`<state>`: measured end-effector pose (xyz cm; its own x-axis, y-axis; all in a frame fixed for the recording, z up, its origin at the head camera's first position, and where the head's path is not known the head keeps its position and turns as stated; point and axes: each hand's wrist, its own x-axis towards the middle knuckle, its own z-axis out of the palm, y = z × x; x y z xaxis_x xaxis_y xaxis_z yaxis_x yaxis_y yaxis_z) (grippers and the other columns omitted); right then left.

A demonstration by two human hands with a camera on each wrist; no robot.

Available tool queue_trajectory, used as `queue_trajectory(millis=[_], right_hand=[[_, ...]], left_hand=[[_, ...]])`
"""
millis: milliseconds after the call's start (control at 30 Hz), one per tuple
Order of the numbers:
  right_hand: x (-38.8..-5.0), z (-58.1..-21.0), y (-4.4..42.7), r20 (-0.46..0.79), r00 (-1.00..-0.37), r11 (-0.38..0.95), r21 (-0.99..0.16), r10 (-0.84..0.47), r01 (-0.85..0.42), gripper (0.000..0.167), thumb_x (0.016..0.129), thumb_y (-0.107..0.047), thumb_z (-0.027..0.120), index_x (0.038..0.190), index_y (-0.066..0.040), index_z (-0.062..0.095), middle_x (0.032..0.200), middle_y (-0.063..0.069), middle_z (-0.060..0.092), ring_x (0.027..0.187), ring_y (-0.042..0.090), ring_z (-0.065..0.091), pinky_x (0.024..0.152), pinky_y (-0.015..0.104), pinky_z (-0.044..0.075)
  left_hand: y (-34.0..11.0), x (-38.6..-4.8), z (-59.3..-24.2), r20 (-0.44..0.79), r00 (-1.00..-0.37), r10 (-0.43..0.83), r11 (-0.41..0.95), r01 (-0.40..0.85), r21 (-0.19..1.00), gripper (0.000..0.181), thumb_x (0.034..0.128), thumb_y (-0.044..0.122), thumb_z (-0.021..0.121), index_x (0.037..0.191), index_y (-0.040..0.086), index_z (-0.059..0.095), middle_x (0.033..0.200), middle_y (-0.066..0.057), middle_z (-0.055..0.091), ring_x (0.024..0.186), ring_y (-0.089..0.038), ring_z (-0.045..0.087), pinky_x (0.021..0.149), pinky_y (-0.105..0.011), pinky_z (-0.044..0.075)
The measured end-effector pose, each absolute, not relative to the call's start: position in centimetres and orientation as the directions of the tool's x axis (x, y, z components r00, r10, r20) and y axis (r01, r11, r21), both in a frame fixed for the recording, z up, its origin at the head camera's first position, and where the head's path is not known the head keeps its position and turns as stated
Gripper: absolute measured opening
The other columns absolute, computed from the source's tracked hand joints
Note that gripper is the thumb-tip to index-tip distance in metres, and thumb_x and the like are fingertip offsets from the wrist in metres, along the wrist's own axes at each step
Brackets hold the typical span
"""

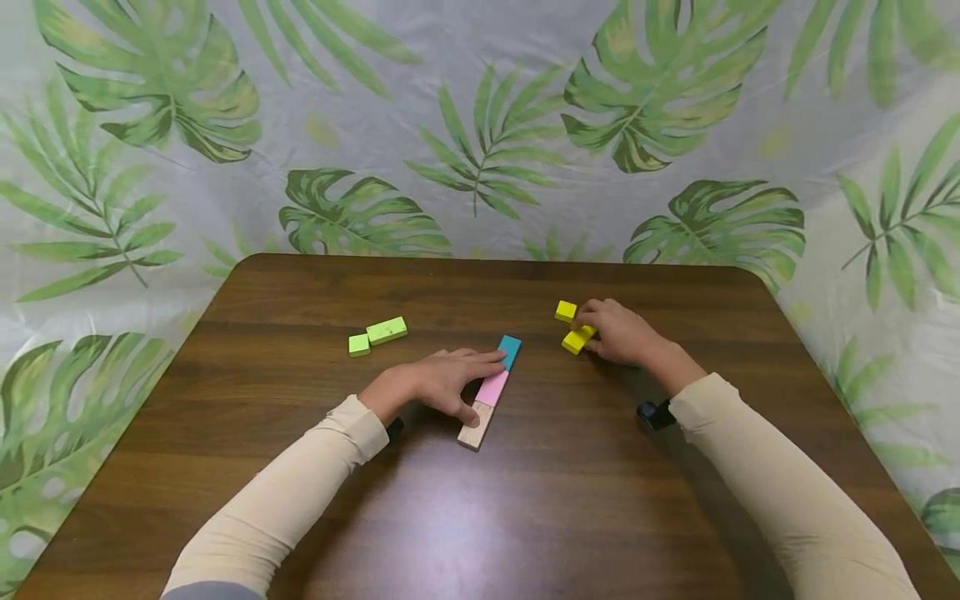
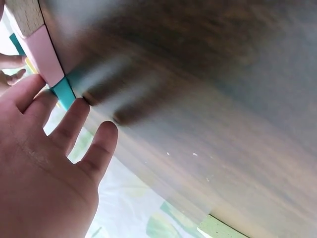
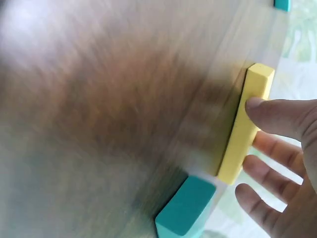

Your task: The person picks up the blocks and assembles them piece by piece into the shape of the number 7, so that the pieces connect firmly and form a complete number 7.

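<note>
Head view has both hands at work on the counter (image 1: 225, 475), and the risk sits on each side. Over in the middle, the left grip (image 1: 442, 383) lies spread, holding nothing, thumb on the wooden block (image 1: 472, 436) and fingertips up by the teal block (image 1: 511, 348), with the pink block (image 1: 491, 389) between them. That's a line end to end, slanting from the near edge toward the far edge, and any uneven push from thumb or fingers could kink it or open a joint. Across toward the far right corner, the right grip (image 1: 618, 333) is closed on the long yellow block (image 1: 576, 340), thumb on one side, fingers opposite. Small yellow block (image 1: 566, 311) stands just beside it, nearer the far edge, so a careless swing might knock it away. Watch the right wrist view too: a teal piece (image 3: 185, 206) sits near the yellow's end, and a low, sideways lift could clip it.
</note>
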<state>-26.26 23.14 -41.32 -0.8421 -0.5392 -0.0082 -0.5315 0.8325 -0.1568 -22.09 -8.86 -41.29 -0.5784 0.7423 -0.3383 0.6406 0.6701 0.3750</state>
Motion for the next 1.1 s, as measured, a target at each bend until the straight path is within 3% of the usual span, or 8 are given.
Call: queue_trajectory(millis=[267,1100], right_hand=[[-23.5,-41.4,22.0,0.059,-0.755,0.751,-0.074,-0.653,-0.656,0.031,0.084,-0.010,0.078,0.114,-0.006,0.072,0.117,0.015,0.063,0.104,0.035,0.060,0.086,0.047,0.054],[-22.2,-41.4,19.2,0.056,-0.710,0.704,-0.093,-0.702,-0.704,0.028,0.087,-0.011,0.075,0.115,-0.009,0.072,0.118,0.013,0.064,0.107,0.032,0.060,0.091,0.047,0.054]], left_hand=[[-9.3,-21.3,-41.0,-0.351,-0.581,0.735,0.678,0.634,0.371,0.089,0.0857,0.040,0.073,0.159,0.024,0.026,0.169,0.009,0.011,0.156,-0.025,0.014,0.122,-0.059,0.016],[-9.3,-20.7,-41.0,-0.365,-0.573,0.734,0.679,0.621,0.391,0.087,0.0876,0.037,0.071,0.159,0.022,0.025,0.169,0.008,0.010,0.157,-0.029,0.012,0.123,-0.056,0.017]])
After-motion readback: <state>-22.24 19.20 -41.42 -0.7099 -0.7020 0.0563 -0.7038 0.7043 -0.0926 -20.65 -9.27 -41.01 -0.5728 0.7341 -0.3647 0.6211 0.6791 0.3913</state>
